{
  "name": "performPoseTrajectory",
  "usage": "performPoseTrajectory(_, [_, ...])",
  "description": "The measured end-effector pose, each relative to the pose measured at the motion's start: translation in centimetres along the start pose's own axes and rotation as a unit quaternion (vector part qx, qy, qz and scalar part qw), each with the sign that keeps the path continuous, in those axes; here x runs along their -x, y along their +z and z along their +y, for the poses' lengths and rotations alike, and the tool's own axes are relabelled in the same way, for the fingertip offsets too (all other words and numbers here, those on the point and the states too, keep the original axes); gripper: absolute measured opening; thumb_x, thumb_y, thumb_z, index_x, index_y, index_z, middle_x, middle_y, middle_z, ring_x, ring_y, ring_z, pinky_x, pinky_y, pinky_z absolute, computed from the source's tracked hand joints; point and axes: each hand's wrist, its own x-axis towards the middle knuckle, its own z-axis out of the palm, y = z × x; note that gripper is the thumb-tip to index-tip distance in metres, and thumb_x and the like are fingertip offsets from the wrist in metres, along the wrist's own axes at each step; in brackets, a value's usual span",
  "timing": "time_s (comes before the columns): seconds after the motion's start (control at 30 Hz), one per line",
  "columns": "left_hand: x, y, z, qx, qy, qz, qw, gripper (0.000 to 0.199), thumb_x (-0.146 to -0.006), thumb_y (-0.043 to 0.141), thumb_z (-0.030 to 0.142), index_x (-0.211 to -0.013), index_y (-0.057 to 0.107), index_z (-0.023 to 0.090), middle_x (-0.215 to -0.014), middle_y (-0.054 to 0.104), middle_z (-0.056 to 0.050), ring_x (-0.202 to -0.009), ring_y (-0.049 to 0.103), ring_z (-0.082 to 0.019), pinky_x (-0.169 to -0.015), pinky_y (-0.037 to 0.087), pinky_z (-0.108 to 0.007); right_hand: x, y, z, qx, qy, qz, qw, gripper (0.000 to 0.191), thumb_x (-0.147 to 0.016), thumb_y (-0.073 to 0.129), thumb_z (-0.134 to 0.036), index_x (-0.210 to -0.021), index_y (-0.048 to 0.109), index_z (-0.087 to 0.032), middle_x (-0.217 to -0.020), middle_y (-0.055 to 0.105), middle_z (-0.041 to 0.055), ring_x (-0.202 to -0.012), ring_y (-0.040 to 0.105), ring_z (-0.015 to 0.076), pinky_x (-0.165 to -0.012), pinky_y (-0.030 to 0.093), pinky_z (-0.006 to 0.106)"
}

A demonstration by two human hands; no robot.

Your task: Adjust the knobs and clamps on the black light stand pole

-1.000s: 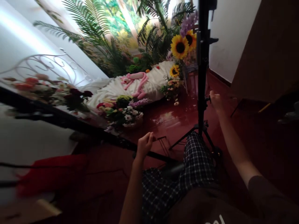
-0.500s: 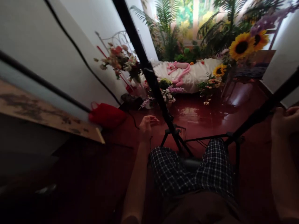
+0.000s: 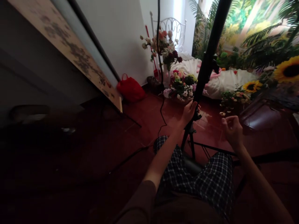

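Observation:
My left hand [image 3: 189,113] is closed around the lower part of a black stand pole [image 3: 205,71], which leans to the right and rises out of view. A dark knob or clamp sits on the pole just below my fingers. My right hand [image 3: 233,132] hovers in the air to the right of the pole, apart from it. Its fingers are loosely curled in, and nothing shows in them. The stand's legs [image 3: 192,144] reach the floor between my knees. A second black pole [image 3: 275,156] passes low behind my right forearm.
A red bag [image 3: 131,89] rests against the wall beside a framed floral panel [image 3: 88,60]. Flower arrangements [image 3: 184,85], sunflowers [image 3: 252,86] and a white-draped bed [image 3: 235,81] stand ahead. A black cable [image 3: 161,107] hangs to the tiled red floor [image 3: 140,115].
My left hand has moved onto the pole and closed around it. My right hand has come inward from the far right, away from the other pole. The view has turned left.

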Motion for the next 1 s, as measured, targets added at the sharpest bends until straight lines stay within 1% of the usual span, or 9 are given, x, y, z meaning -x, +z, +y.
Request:
performPoseTrajectory(0.17, [-0.4,0.2,-1.7,0.033,0.014,0.036,0.999,0.067,-0.076,0.053,0.083,-0.072,0.059,0.017,-0.056,0.049,0.003,-0.046,0.045,-0.007,-0.045,0.036,-0.023,-1.4,5.0,-4.0,-0.137,-0.067,-0.09,0.984,0.034,-0.097,0.047,-0.052,-0.117,0.055,-0.025,-0.115,0.067,0.0103,-0.1,0.067,0.0219,-0.081,0.056,0.038])
performPoseTrajectory(0.23, [-0.4,-0.1,-2.0,0.02,0.011,0.027,0.999,0.07,-0.073,0.054,0.085,-0.065,0.057,0.016,-0.056,0.049,0.002,-0.048,0.045,-0.007,-0.046,0.036,-0.023,-1.5,6.2,-5.1,-0.137,-0.097,-0.114,0.979,0.032,-0.1,0.044,-0.051,-0.11,0.061,-0.025,-0.112,0.067,0.0099,-0.1,0.066,0.0218,-0.083,0.055,0.038])
performPoseTrajectory(0.3, [-0.4,-0.5,-2.1,0.009,-0.001,0.015,1.0,0.072,-0.068,0.055,0.088,-0.059,0.053,0.016,-0.055,0.047,0.002,-0.048,0.043,-0.007,-0.047,0.034,-0.024,-1.4,7.2,-5.6,-0.126,-0.103,-0.119,0.979,0.035,-0.099,0.045,-0.053,-0.094,0.063,-0.024,-0.101,0.065,0.0087,-0.09,0.065,0.021,-0.079,0.055,0.037])
performPoseTrajectory(0.43, [0.0,-0.8,-1.9,0.002,-0.019,0.019,1.0,0.074,-0.066,0.054,0.09,-0.058,0.049,0.017,-0.053,0.044,0.003,-0.048,0.04,-0.007,-0.048,0.032,-0.025,-1.1,8.6,-5.3,-0.178,-0.001,-0.105,0.978,0.04,-0.091,0.054,-0.063,-0.082,0.052,-0.023,-0.077,0.06,0.0017,-0.067,0.06,0.0159,-0.061,0.052,0.03])
performPoseTrajectory(0.7, [0.8,-0.5,-1.0,0.013,-0.007,0.035,0.999,0.071,-0.07,0.053,0.088,-0.059,0.046,0.018,-0.054,0.042,0.003,-0.05,0.041,-0.009,-0.05,0.032,-0.027,-0.5,8.7,-5.3,-0.298,0.173,-0.232,0.91,0.061,-0.076,0.059,-0.082,-0.072,0.052,-0.022,-0.053,0.055,-0.0032,-0.042,0.05,0.0104,-0.042,0.039,0.023])
performPoseTrajectory(0.77, [0.7,-0.5,-1.1,0.007,0.001,0.036,0.999,0.072,-0.07,0.052,0.089,-0.059,0.045,0.018,-0.056,0.042,0.002,-0.052,0.04,-0.009,-0.051,0.031,-0.027,-0.5,8.5,-5.5,-0.311,0.238,-0.283,0.876,0.067,-0.074,0.054,-0.087,-0.063,0.053,-0.02,-0.046,0.054,-0.0005,-0.038,0.048,0.0105,-0.04,0.039,0.023])
performPoseTrajectory(0.83, [0.7,-0.4,-1.4,0.004,0.001,0.041,0.999,0.072,-0.07,0.052,0.089,-0.059,0.045,0.018,-0.056,0.041,0.002,-0.052,0.039,-0.009,-0.05,0.03,-0.027,-0.5,8.4,-5.7,-0.346,0.319,-0.341,0.814,0.073,-0.072,0.05,-0.091,-0.057,0.053,-0.02,-0.044,0.053,0.0017,-0.037,0.048,0.011,-0.038,0.038,0.024])
performPoseTrajectory(0.93, [0.6,-0.3,-1.8,0.008,-0.003,0.048,0.999,0.071,-0.07,0.053,0.088,-0.06,0.044,0.019,-0.055,0.04,0.003,-0.05,0.038,-0.008,-0.049,0.028,-0.027,-0.3,8.0,-5.8,-0.456,0.412,-0.398,0.682,0.072,-0.075,0.049,-0.089,-0.064,0.057,-0.019,-0.047,0.052,0.0,-0.038,0.048,0.0106,-0.038,0.038,0.023])
performPoseTrajectory(1.0, [0.7,-0.2,-1.9,0.012,-0.001,0.043,0.999,0.069,-0.073,0.054,0.086,-0.06,0.044,0.019,-0.056,0.041,0.003,-0.05,0.038,-0.008,-0.049,0.029,-0.027,0.1,7.7,-5.9,-0.549,0.441,-0.403,0.584,0.063,-0.084,0.051,-0.08,-0.071,0.057,-0.019,-0.049,0.049,-0.0036,-0.04,0.045,0.009,-0.039,0.037,0.02])
